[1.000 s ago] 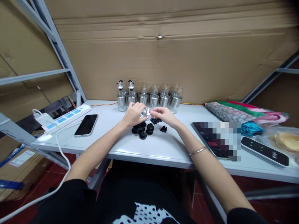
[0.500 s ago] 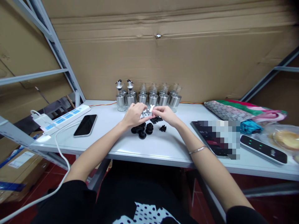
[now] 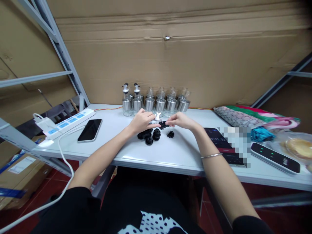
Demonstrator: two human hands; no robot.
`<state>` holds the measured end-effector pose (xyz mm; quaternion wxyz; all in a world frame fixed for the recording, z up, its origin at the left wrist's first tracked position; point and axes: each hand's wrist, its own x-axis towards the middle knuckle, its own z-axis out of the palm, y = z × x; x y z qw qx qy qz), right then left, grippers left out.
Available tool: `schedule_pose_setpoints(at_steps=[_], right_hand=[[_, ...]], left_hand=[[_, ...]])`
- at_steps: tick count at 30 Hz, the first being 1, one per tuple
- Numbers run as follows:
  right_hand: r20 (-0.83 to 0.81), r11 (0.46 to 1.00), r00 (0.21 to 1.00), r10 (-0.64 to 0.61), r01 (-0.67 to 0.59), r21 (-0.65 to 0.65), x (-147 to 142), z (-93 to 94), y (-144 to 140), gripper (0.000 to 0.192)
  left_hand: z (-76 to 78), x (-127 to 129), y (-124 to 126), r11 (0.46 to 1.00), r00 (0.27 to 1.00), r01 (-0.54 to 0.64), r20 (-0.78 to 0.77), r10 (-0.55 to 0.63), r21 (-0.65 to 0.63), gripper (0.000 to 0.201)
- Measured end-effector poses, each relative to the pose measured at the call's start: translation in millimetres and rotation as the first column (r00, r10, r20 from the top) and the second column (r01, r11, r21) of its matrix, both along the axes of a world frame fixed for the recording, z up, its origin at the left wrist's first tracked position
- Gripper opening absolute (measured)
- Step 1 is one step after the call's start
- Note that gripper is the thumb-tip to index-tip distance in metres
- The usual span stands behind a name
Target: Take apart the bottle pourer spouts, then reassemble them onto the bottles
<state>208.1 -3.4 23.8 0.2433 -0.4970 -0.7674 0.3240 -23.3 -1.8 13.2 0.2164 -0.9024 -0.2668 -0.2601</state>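
My left hand [image 3: 143,121] curves over a group of white and silvery pieces [image 3: 158,116], thumb stretched toward the black parts. Whatever lies in its grasp is mostly hidden. With finger and thumb pinched together, my right hand [image 3: 182,121] is at a pile of small black pieces [image 3: 163,124], seemingly gripping one. Nearer me are round, ridged black stoppers [image 3: 156,134] and a little heap of tiny black parts [image 3: 170,134]. Behind the hands stand rows of glass bottles with steel sleeves [image 3: 161,104]; two at the left carry pourer tops [image 3: 136,88].
At the left lie a phone [image 3: 89,130] and a white power strip [image 3: 70,122] with a plugged-in charger. To the right are a tablet-like screen with a timer [image 3: 220,139], a black-and-white device [image 3: 275,157], and colourful fabric bags [image 3: 255,117]. Cardboard [image 3: 185,58] backs the table.
My right hand has moved right and slightly down, from the white pieces to the small black ones. The left hand stays about where it was.
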Motion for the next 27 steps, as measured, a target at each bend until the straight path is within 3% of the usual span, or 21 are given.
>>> schedule_pose_setpoints(at_steps=[4, 9, 27], right_hand=[[0.194, 0.995, 0.981, 0.019, 0.001, -0.101, 15, -4.0, 6, 0.02], [0.294, 0.984, 0.953, 0.075, -0.023, -0.178, 15, -10.7, 11, 0.012], [0.434, 0.997, 0.898, -0.071, 0.047, 0.067, -7, -21.1, 11, 0.012]], left_hand=[[-1.8, -1, 3, 1.0, 1.0, 0.024, 0.02, -0.024, 0.017, 0.052], [-2.8, -1, 3, 0.999, 0.999, 0.04, 0.036, -0.042, 0.034, 0.052], [-3.2, -1, 2, 0.999, 0.999, 0.048, 0.018, -0.048, 0.023, 0.047]])
